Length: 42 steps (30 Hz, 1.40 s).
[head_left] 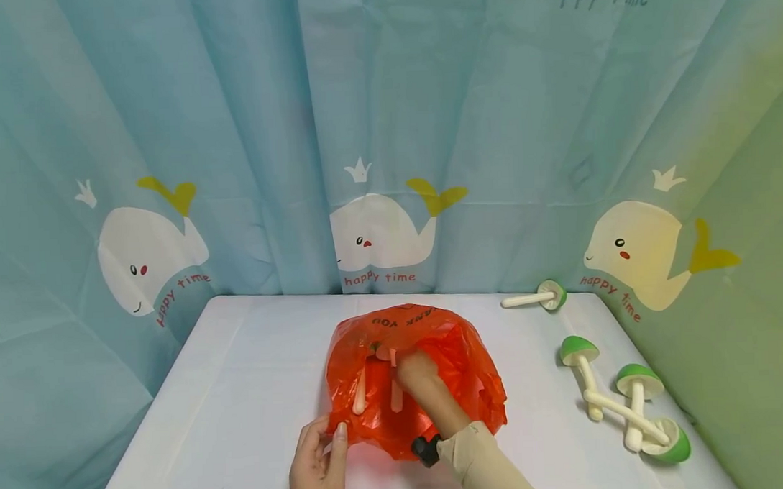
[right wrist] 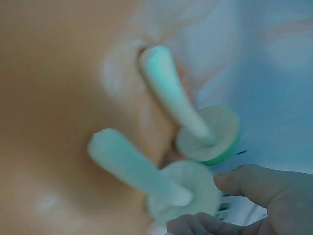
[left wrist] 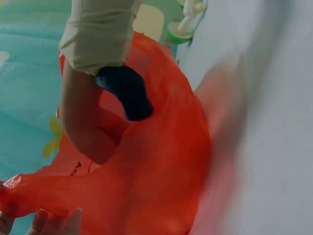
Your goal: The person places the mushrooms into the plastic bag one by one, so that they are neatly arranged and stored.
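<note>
A red plastic bag (head_left: 407,319) lies on the white table with its mouth toward me. My left hand (head_left: 318,463) pinches the bag's near left edge between thumb and fingers; in the left wrist view the fingers (left wrist: 71,223) show at the red film. My right hand (head_left: 417,367) is inside the bag. Two toy mushrooms with pale stems lie in there, one on the left (head_left: 360,393) and one nearer the hand (head_left: 397,392). In the right wrist view, my right thumb and fingers hold the cap of the lower mushroom (right wrist: 137,169); the other mushroom (right wrist: 176,98) lies beside it.
Several more green-capped toy mushrooms are on the table's right side: one at the back (head_left: 529,299), others (head_left: 580,360) crossing each other near the right edge. A blue curtain (head_left: 253,170) with whale prints hangs behind the table (head_left: 241,394). A dark strap (head_left: 427,450) sits at my right wrist.
</note>
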Tool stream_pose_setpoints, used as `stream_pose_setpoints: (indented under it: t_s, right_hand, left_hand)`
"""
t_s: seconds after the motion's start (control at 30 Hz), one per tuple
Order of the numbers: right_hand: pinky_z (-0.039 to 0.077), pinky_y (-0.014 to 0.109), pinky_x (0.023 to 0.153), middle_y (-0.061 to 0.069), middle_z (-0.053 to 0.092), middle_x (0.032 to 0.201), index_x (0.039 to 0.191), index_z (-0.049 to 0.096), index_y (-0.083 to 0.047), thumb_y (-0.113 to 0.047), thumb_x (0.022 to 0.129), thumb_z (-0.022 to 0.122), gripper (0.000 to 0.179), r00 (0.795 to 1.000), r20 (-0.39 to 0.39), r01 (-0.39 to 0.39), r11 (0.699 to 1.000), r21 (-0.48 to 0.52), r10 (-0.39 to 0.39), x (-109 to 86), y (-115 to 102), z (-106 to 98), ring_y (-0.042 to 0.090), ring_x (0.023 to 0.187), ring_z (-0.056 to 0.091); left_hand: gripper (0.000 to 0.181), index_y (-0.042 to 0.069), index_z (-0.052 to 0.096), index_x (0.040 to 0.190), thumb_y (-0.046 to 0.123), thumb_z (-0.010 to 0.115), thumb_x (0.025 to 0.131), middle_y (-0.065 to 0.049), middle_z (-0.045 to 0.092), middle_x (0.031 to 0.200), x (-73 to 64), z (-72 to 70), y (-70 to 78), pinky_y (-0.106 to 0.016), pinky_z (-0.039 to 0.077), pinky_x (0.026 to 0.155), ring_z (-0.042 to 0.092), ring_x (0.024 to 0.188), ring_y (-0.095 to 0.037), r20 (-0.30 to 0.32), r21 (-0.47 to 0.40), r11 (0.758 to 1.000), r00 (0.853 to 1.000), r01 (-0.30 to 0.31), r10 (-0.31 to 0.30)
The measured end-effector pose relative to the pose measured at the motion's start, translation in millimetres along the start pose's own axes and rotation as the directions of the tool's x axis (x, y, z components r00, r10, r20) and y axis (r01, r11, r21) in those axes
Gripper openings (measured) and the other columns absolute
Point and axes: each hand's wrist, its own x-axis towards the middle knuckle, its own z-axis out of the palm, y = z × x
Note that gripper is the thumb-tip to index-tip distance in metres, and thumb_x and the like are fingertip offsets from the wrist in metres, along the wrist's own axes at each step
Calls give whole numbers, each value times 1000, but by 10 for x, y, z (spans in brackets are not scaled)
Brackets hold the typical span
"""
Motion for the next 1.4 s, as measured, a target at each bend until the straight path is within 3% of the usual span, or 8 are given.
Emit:
stream_pose_setpoints:
  t_s: [0.13, 0.3, 0.47, 0.6, 0.77, 1.03, 1.2, 1.4]
  right_hand:
    - [51, 36, 54, 7, 57, 70, 76, 62, -5, -19, 85, 70, 19, 990, -71, 127, 992, 14, -126, -130, -14, -117, 25, 65, 58]
    - [42, 28, 46, 5, 48, 60, 65, 53, -6, -12, 84, 69, 25, 971, -133, 218, 960, 174, -196, -345, 17, -283, 20, 54, 48]
    - [43, 26, 51, 4, 46, 66, 72, 55, -4, -14, 84, 70, 22, 959, -169, 266, 932, 247, -229, -607, 69, -421, 17, 60, 45]
    - [47, 28, 59, 5, 56, 78, 85, 64, -1, -16, 84, 70, 16, 948, -236, 278, 916, 289, -213, -753, 150, -501, 16, 68, 51]
    - [48, 26, 65, -4, 57, 80, 90, 66, -7, -17, 87, 67, 10, 913, -351, 337, 871, 356, -210, -879, 252, -591, 13, 73, 55]
    - [48, 22, 62, -15, 57, 78, 91, 67, -17, -11, 85, 69, 9, 855, -483, 427, 785, 449, -188, -1086, 469, -658, 3, 73, 54]
    - [50, 24, 61, -9, 63, 84, 97, 65, -24, -9, 86, 68, 19, 826, -527, 492, 711, 502, -199, -1208, 655, -661, 5, 74, 57]
    - [51, 22, 62, -3, 63, 91, 102, 64, -14, 5, 86, 64, 24, 726, -655, 610, 634, 475, -208, -1297, 890, -642, 10, 72, 60]
  left_hand:
    - [13, -13, 58, 101, -8, 57, 89, -15, 53, 101, 52, -51, 24, -18, 51, 69, 57, 90, -2, -9, 41, 999, 1000, 12, -12]
    - [15, -8, 61, 102, 2, 60, 91, -11, 55, 103, 97, -69, 87, -23, 51, 73, 57, 94, -9, -4, 106, 990, 996, 90, -90]
    - [12, -4, 64, 98, 4, 63, 89, -8, 58, 102, 97, -73, 89, -36, 52, 75, 54, 93, -11, -32, 207, 976, 998, 63, -58]
    - [9, -4, 65, 93, 0, 66, 86, -9, 58, 104, 100, -94, 62, -27, 51, 76, 51, 92, -5, -44, 230, 973, 999, 32, -23]
    - [17, -5, 66, 96, 7, 70, 85, -9, 57, 109, 110, -106, 69, -15, 45, 78, 50, 94, -3, -32, 220, 972, 996, 86, -81]
    - [23, -4, 67, 97, 14, 72, 84, -9, 54, 107, 119, -85, 72, -23, 47, 68, 51, 85, -10, -6, 235, 953, 981, 191, -195]
    - [23, -5, 66, 97, 15, 70, 86, -11, 55, 107, 130, -91, 53, -23, 47, 68, 52, 87, -14, -6, 252, 948, 979, 197, -202]
    - [17, -6, 66, 96, 8, 67, 86, -12, 56, 104, 110, -108, 30, -23, 48, 66, 51, 82, -10, -27, 270, 947, 984, 175, -175]
